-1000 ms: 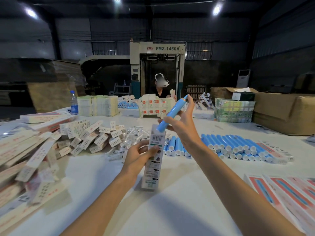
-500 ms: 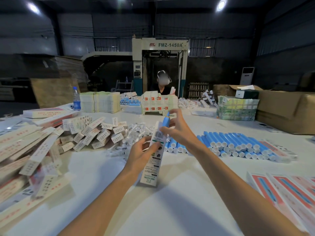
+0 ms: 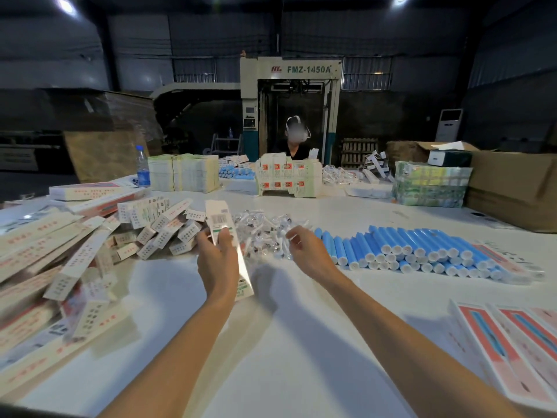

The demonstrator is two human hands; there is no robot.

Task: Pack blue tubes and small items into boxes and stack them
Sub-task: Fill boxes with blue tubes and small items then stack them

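My left hand grips a long white box with a barcode, held tilted above the white table. The box's top flap stands open and no tube shows at its mouth. My right hand hovers with loosely curled fingers at the near edge of a heap of small clear-wrapped items; I cannot tell whether it pinches one. A row of blue tubes with white caps lies to the right of that hand.
Piles of long and small white boxes cover the left side. Flat red-and-blue cartons lie at the near right. A person sits across the table behind stacked cartons. A water bottle and brown cardboard boxes stand further back.
The blue tube that my right hand slid into the box is no longer visible. My right hand has left the box and moved down to the clear-wrapped items. The box has tilted left.
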